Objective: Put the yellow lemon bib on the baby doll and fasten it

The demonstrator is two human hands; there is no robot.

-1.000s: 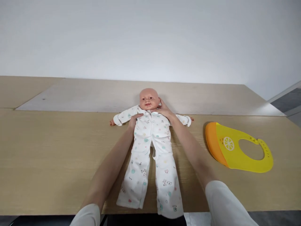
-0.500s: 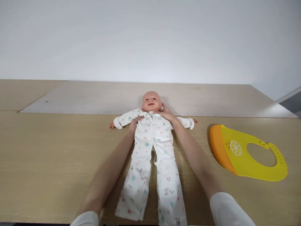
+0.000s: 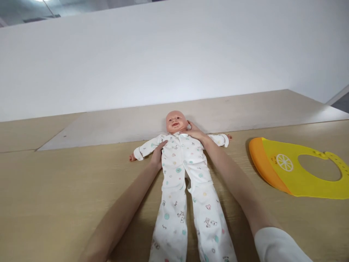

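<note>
A baby doll [image 3: 177, 160] in white pyjamas printed with small coloured figures lies on its back, head away from me and arms spread to both sides. My left hand [image 3: 157, 154] grips its side under the arm on the left, thumb on the chest, the other fingers hidden beneath. At the neck and shoulder on the right, my right hand [image 3: 194, 131] is curved round the doll, fingers beside the head and touching the collar. The doll's lower legs run out of the picture at the bottom.
A yellow bib [image 3: 302, 169] with an orange pocket and a white citrus-slice print lies to the right on the wooden table [image 3: 68, 189]. A paler board [image 3: 114, 127] runs along the back, against a white partition [image 3: 163, 54].
My view has tilted and risen, so the partition's top edge now shows and the bib is cut off at the right. Both hands keep their hold on the doll.
</note>
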